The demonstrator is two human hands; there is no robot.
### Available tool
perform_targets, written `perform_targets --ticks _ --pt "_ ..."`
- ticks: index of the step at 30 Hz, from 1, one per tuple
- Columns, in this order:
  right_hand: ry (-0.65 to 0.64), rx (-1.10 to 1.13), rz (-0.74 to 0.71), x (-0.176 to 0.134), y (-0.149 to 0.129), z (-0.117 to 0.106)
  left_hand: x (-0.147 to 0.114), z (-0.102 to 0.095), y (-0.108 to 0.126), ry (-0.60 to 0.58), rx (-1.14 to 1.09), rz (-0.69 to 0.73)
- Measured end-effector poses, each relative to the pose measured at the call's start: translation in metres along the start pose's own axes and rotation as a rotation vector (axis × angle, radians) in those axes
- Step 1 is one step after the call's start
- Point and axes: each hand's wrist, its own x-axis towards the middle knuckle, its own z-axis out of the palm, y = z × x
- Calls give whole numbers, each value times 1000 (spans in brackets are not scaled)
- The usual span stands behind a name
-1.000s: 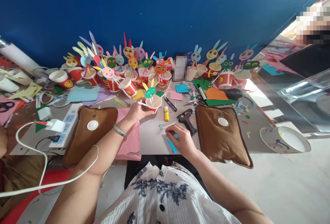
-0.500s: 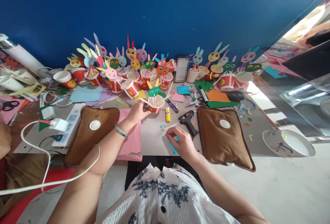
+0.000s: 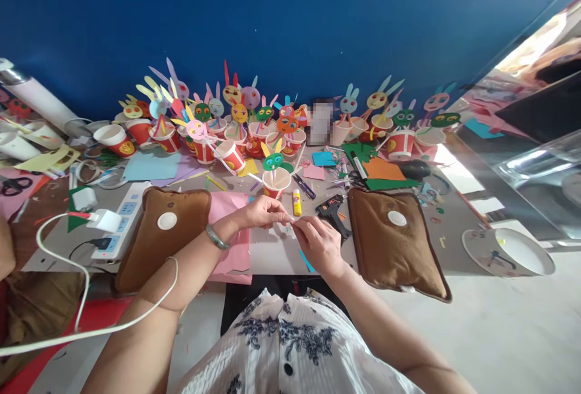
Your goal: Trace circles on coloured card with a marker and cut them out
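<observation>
My left hand (image 3: 263, 212) and my right hand (image 3: 318, 242) meet above the front of the table, fingertips pinched together. Between them shows a bit of a small white strip (image 3: 292, 220), mostly hidden by the fingers. Just behind my left hand stands a paper cup (image 3: 276, 184), upright, with a green rabbit face (image 3: 273, 161) with yellow ears sticking up from it. A yellow glue stick (image 3: 296, 202) stands behind the fingertips. To the right of my right hand lies a black glue gun (image 3: 333, 212), and a blue paper strip (image 3: 306, 261) lies below it.
Brown cushioned warmers lie left (image 3: 166, 242) and right (image 3: 399, 242). Several cups with rabbit faces line the blue wall (image 3: 290, 19). A power strip (image 3: 120, 221) sits at left, its white cable (image 3: 136, 315) crossing over my left forearm. A white bowl (image 3: 476, 252) stands at far right.
My left hand has let go of the rabbit cup, which now stands on the table, and moved right to my right hand. My right hand has risen slightly.
</observation>
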Motion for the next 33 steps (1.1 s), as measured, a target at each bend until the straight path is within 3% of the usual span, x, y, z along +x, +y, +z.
perform_targets --ticks 5,10,14,17,20,22,28,33 --pt "-22 -67 -76 2 -5 7 -2 0 2 39 -7 -45" --pt "-59 3 -48 3 -1 1 -3 3 6 53 -55 -81" --pt "-194 -169 192 0 23 -23 -3 2 7 89 -90 -69" --pt "-453 -406 397 -5 43 -40 -2 2 6 117 -130 -60" --pt "-648 -468 532 -7 53 -44 -1 2 2 129 -167 -66" --pt "-686 -437 589 -8 55 -40 1 1 1 131 -180 -80" --pt "-603 -281 678 -14 61 -34 2 1 5 155 -198 -125" --pt "-274 22 744 -31 64 -43 -2 2 10 175 -209 -121"
